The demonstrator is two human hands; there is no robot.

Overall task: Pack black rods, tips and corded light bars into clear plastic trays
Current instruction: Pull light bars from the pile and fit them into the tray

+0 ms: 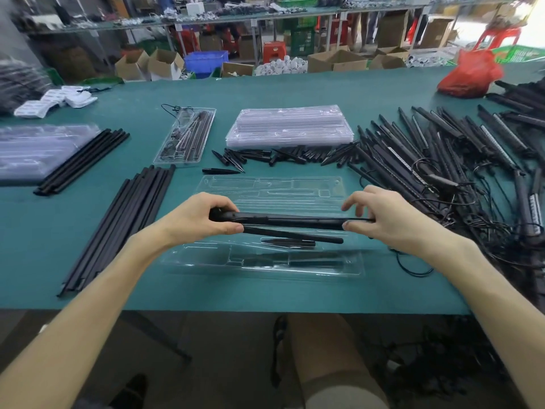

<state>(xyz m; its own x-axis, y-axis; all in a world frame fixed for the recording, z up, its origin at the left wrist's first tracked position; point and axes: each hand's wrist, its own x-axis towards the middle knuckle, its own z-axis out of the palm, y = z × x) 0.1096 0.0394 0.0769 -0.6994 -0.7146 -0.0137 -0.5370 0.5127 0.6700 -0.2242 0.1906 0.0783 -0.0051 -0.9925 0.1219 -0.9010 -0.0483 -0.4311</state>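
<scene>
A black corded light bar (pixel 290 219) hangs level above a clear plastic tray (pixel 265 268) near the table's front edge. My left hand (pixel 203 219) grips its left end and my right hand (pixel 380 219) pinches its right end. Just below the bar lie a black rod (pixel 295 234) and a black tip (pixel 287 242) over the tray. A second clear tray (pixel 271 191), with nothing in it, lies just behind. Loose tips (pixel 283 156) sit further back, black rods (pixel 129 219) lie to the left, and a heap of corded light bars (pixel 442 160) lies to the right.
A stack of clear trays (pixel 290 126) stands at the centre back, a filled tray (pixel 185 137) left of it. More trays (pixel 35 152) and rods (pixel 85 160) lie at far left. A red bag (pixel 469 73) sits at back right. Cords (pixel 413 261) trail near my right wrist.
</scene>
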